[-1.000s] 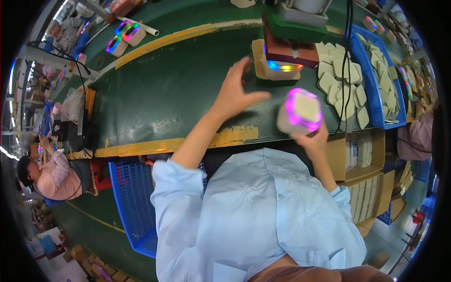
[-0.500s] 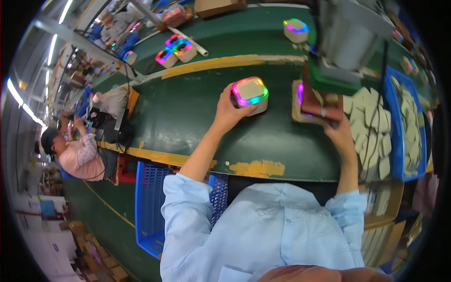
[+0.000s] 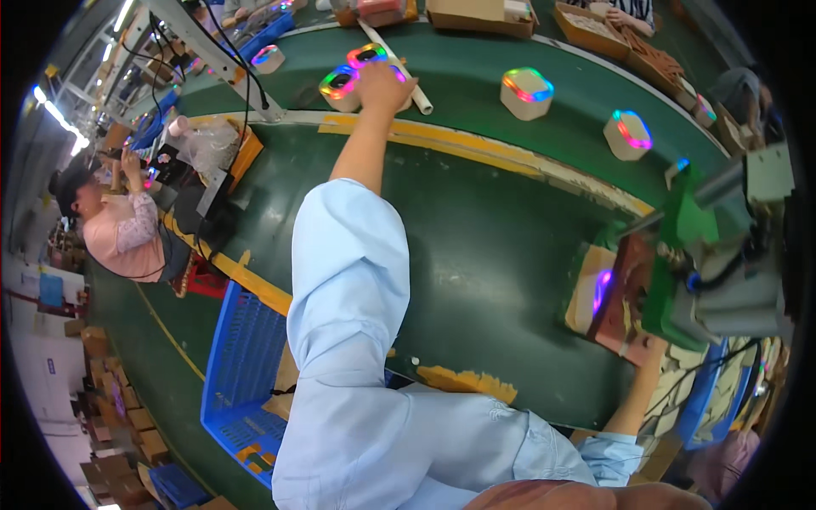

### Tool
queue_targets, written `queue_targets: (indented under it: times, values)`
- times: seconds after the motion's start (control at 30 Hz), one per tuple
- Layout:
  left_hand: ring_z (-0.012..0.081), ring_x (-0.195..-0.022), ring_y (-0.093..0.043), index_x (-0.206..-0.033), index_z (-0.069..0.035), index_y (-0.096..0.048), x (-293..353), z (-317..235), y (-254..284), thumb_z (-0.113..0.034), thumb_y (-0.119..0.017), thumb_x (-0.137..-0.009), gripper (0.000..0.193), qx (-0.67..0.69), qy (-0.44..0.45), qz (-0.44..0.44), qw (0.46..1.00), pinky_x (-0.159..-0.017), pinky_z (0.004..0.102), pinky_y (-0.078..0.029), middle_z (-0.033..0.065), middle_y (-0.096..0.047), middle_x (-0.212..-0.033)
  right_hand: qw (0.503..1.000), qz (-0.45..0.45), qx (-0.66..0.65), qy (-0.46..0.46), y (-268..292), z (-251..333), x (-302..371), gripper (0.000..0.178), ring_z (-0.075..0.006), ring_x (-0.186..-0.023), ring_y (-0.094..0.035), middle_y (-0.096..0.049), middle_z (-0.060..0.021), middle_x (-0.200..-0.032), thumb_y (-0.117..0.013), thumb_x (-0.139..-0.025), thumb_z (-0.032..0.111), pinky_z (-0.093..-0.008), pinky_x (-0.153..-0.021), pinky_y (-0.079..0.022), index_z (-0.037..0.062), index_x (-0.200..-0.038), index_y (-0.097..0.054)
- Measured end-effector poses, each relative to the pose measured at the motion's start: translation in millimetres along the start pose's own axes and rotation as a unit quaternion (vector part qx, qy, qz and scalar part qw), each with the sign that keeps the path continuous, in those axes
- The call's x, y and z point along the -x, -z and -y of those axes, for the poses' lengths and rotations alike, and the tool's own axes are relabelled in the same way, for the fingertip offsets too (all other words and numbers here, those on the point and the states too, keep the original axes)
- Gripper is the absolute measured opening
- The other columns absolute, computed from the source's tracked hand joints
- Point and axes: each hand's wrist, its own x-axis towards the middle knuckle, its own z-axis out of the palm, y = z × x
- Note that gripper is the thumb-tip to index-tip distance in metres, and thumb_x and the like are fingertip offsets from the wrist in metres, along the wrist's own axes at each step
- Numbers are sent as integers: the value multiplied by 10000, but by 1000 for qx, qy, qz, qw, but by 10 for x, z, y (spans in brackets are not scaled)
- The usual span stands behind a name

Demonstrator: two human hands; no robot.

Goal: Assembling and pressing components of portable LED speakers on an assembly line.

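My left hand (image 3: pixel 382 87) stretches over the far strip of the green bench, its fingers closed over a light-up box, mostly hidden, with a pink glow beside the fingers. Against it stand two more beige boxes with rainbow-lit rims and dark round centres, a left one (image 3: pixel 340 87) and a farther one (image 3: pixel 367 56). My right hand (image 3: pixel 646 348) is at the near edge of the press, below its reddish-brown plate (image 3: pixel 625 293); its fingers are mostly hidden. Under that plate a beige box (image 3: pixel 588 289) glows purple.
A white tube (image 3: pixel 416 93) lies by the left hand. Two lit boxes with pale tops, one (image 3: pixel 527 93) and another (image 3: pixel 629 134), stand on the far strip. Pale pads (image 3: pixel 671 382) and a blue tray (image 3: pixel 704 399) lie right of the press. A person (image 3: pixel 123 229) sits at left.
My left hand has left the pale-topped lit box it held and reached far left to the dark-centred boxes. My right hand stays by the press. The view has turned.
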Motion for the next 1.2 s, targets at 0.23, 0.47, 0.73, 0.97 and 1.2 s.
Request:
queue_targets:
  times: [0.23,0.47,0.73,0.97,1.2]
  values:
    - [383,-1267,-502,-1343,-27,-543,-108,470,106,-581,-783,-634,931,-137,-85,208,965,-1049,485,-433,209,-547,-1373,986,-31,-143,-74,378,385,-27,351,-388,-1005,-608,-644,-246,-1092,-585,-817,41,-448,-893,-479,-42,-1157,-606]
    - [371,-1209,-505,-1222,-22,-574,518,237,452,-505,-843,-601,831,13,-99,-17,995,-990,487,-437,179,-587,-1223,942,-111,-309,-76,1104,1193,59,452,-260,-1133,-598,-612,-175,-1259,-653,-918,149,-379,-969,-470,-55,-1304,-536]
    - [399,-1120,-513,-1294,-1,-512,2617,-867,1771,-395,-876,-569,902,256,-321,148,900,-956,471,-434,196,-571,-1221,814,-57,-545,-194,1389,2168,1023,423,-221,-1140,-622,-639,-138,-1277,-580,-973,121,-356,-961,-508,-28,-1367,-542]
    - [404,-1215,-492,-1400,10,-433,3840,-1205,1717,-329,-909,-570,1015,383,-290,218,850,-1023,470,-417,211,-531,-1301,923,-29,-356,145,1591,3177,1042,612,-353,-1160,-588,-582,-196,-1308,-829,-716,167,-404,-954,-497,-9,-1253,-595]
    - [315,-1269,-528,-1455,-48,-394,4040,-1085,1661,-181,-835,-625,950,497,-131,309,800,-1068,391,-430,165,-517,-1382,932,-27,-204,298,1340,3608,608,585,-354,-1204,-546,-574,-155,-1331,-778,-768,245,-461,-996,-443,14,-1268,-582]
